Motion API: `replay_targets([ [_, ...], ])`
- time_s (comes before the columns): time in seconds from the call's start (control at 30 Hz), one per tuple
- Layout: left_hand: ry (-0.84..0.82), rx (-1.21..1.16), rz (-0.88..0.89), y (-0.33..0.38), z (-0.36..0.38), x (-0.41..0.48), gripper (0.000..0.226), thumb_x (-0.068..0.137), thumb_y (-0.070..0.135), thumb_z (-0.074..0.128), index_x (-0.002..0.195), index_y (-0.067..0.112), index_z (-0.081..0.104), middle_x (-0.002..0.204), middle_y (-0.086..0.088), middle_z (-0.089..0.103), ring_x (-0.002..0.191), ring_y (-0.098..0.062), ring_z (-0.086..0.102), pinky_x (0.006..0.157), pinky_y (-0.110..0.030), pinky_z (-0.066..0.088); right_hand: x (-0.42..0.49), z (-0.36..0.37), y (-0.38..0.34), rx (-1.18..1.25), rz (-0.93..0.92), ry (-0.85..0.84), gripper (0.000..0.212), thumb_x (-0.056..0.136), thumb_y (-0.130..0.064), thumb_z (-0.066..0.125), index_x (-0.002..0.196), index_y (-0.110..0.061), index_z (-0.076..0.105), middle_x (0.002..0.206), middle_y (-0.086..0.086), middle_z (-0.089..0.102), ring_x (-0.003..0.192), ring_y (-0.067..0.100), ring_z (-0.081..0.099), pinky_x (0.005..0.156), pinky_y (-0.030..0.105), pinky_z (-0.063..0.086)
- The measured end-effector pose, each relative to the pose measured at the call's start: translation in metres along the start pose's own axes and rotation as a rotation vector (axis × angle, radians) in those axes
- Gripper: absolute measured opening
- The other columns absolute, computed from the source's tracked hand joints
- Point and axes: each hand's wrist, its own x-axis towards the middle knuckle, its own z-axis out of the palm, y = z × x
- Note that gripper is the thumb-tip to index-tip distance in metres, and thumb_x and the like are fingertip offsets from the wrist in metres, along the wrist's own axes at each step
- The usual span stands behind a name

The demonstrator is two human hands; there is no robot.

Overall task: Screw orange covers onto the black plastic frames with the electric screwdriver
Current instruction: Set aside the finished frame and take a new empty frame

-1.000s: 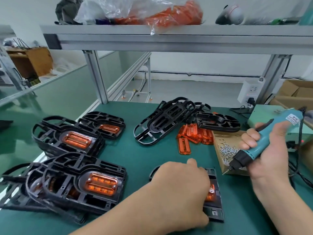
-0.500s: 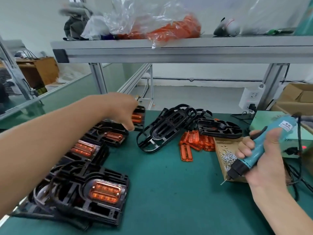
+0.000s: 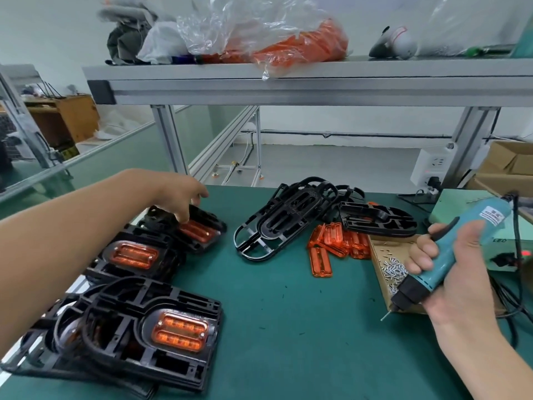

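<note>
My left hand (image 3: 178, 194) reaches out over the far-left black frame (image 3: 206, 241), which carries an orange cover. Its fingers hang relaxed, just above or touching the frame, and hold nothing. My right hand (image 3: 461, 287) grips the blue electric screwdriver (image 3: 450, 255), tip pointing down-left above the mat. Two more covered frames (image 3: 132, 255) (image 3: 178, 330) lie stacked at the left. Bare black frames (image 3: 288, 217) are piled mid-table, with loose orange covers (image 3: 337, 243) beside them.
A cardboard tray of small screws (image 3: 389, 267) sits by my right hand. Behind it are a green power unit (image 3: 455, 200) with cables and a socket strip (image 3: 432, 166). A metal shelf (image 3: 288, 82) with bags spans overhead. Green mat (image 3: 288, 313) lies between the piles.
My left hand lifted the finished frame from in front of me, carried it to the far-left stack and let it go. The screwdriver hand stayed roughly in place.
</note>
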Motion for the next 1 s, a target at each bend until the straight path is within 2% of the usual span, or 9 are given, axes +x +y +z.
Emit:
replay_targets([
  [0.2,-0.01,0.057,0.031,0.004,0.011,0.003,0.072,0.086,0.008,0.069,0.152,0.026,0.051,0.149,0.001,0.058,0.129,-0.022,0.059,0.11,-0.04,0.049,-0.001,0.001,0.001,-0.022,0.005,-0.009,0.055,0.085,-0.079,0.066,0.094,-0.024,0.063,0.071,-0.006,0.042,0.054,0.008,0.042,0.049,0.02,0.044],
  [0.37,0.012,0.042,0.02,0.001,0.015,0.004,0.066,0.088,0.018,0.072,0.15,0.028,0.053,0.149,0.0,0.058,0.131,-0.023,0.057,0.111,-0.04,0.048,-0.001,0.002,0.001,-0.033,0.008,-0.02,0.055,0.086,-0.078,0.066,0.095,-0.024,0.062,0.072,-0.005,0.043,0.054,0.008,0.043,0.049,0.02,0.045],
  [0.57,0.087,0.025,0.014,-0.006,0.019,0.004,0.061,0.087,0.025,0.074,0.146,0.029,0.058,0.143,0.002,0.063,0.126,-0.02,0.06,0.1,-0.032,0.048,-0.001,0.003,0.001,-0.032,0.01,-0.03,0.057,0.083,-0.079,0.067,0.095,-0.023,0.06,0.071,-0.005,0.042,0.053,0.008,0.042,0.048,0.02,0.044],
  [1.0,0.163,0.008,0.017,-0.005,0.027,-0.007,0.058,0.094,0.039,0.067,0.149,0.025,0.055,0.148,0.001,0.06,0.132,-0.02,0.057,0.111,-0.04,0.047,0.0,0.005,0.002,-0.035,0.001,-0.028,0.054,0.086,-0.077,0.059,0.095,-0.023,0.058,0.069,-0.006,0.042,0.051,0.007,0.042,0.047,0.019,0.044],
])
